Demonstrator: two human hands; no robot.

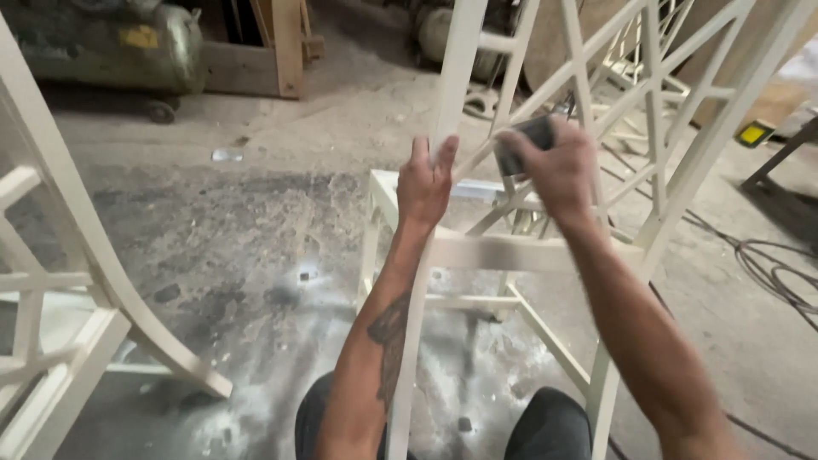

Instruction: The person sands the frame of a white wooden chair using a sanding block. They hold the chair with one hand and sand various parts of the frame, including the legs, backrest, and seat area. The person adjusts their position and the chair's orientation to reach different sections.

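Chair frame point(511, 251), cream, unupholstered: our left hand point(424, 183) grips its upright; right hand point(558, 166) pinches a grey sanding block point(521, 143) against lattice. White dust on floor point(256, 221); sanding seems underway, extent unclear.

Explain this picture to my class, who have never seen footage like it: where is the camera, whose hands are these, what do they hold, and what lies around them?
There is one picture, taken by a camera worn on a person's head and looking down, so the two bare arms reaching up from the bottom are that person's own. The knees show at the bottom edge, so the person seems to be seated or crouched.

The left hand grips a pale upright bar of a cream chair frame that stands in front of the person. The right hand holds a small dark grey block against the frame; it is blurred, so what the block is cannot be told.

Around them: a dusty concrete floor, part of another frame on the left, more frames behind, a green tank at top left, and cables on the right.
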